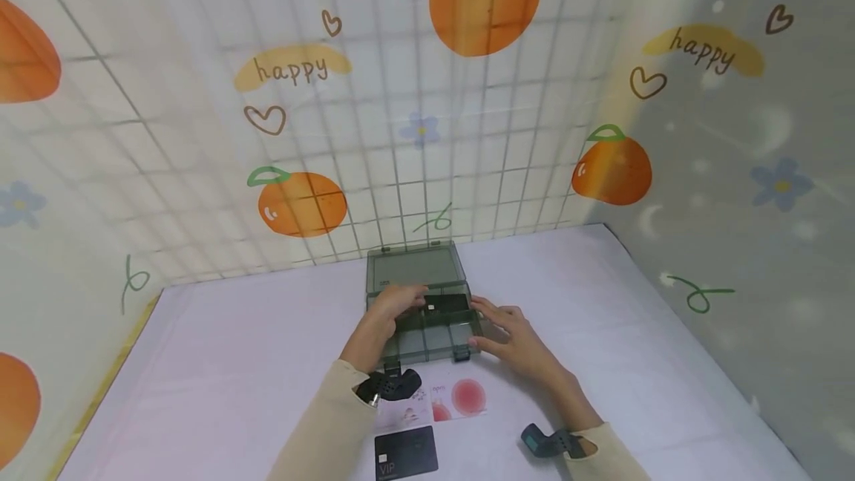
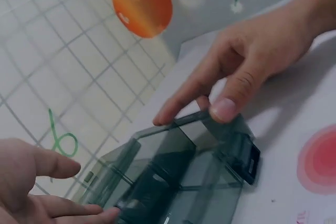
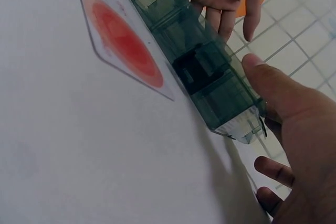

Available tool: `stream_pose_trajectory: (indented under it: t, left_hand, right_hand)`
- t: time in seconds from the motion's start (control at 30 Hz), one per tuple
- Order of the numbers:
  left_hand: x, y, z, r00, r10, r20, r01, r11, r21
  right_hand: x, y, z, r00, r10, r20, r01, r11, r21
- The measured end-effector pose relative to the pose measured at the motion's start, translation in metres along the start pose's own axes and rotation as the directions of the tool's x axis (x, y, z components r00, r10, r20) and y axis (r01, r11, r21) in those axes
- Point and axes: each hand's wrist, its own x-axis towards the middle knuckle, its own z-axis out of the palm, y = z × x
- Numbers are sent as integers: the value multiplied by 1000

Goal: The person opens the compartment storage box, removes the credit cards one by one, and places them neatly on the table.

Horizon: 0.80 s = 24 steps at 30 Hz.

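A green see-through plastic box (image 1: 437, 347) with divided compartments stands with its lid (image 1: 417, 267) raised at the back. Across its back compartments lies a black card (image 1: 447, 304) with a small pale square. Over the box's left side is my left hand (image 1: 382, 319), its fingers reaching toward the card's left end. In the left wrist view those fingers (image 2: 73, 209) look straight, fingertips right at the dark card (image 2: 163, 179). My right hand (image 1: 528, 347) steadies the box's right side, thumb and forefinger spread along the rim; the thumb (image 3: 268, 80) is at its upper edge.
In front of the box lie a pink-patterned card (image 1: 407, 410) and a card with red circles (image 1: 461, 399). Nearer still is a black VIP card (image 1: 406, 453). A printed cloth wall (image 1: 374, 139) rises behind the white table (image 1: 254, 362), with another along the right.
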Motion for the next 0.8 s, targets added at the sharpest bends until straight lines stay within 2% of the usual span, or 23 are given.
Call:
stream_pose_trajectory:
  t: [0.13, 0.3, 0.4, 0.53, 0.8]
  left_hand:
    - [0, -4, 4, 995, 73, -69, -72, 997, 20]
    - [1, -6, 14, 979, 138, -151, -129, 989, 67]
    - [3, -7, 20, 972, 147, -183, -131, 987, 95]
    - [4, -7, 21, 964, 144, -223, -128, 988, 84]
    - [1, 1, 16, 952, 190, -241, -178, 982, 70]
  right_hand:
    - [1, -2, -1, 1000, 9, 6, -9, 1000, 25]
    - [1, -3, 0, 1000, 19, 8, -19, 1000, 20]
    - [0, -4, 1, 1000, 17, 12, -17, 1000, 14]
    - [-1, -4, 2, 1000, 10, 17, -11, 1000, 15]
    - [-2, 0, -2, 1000, 29, 0, -29, 1000, -9]
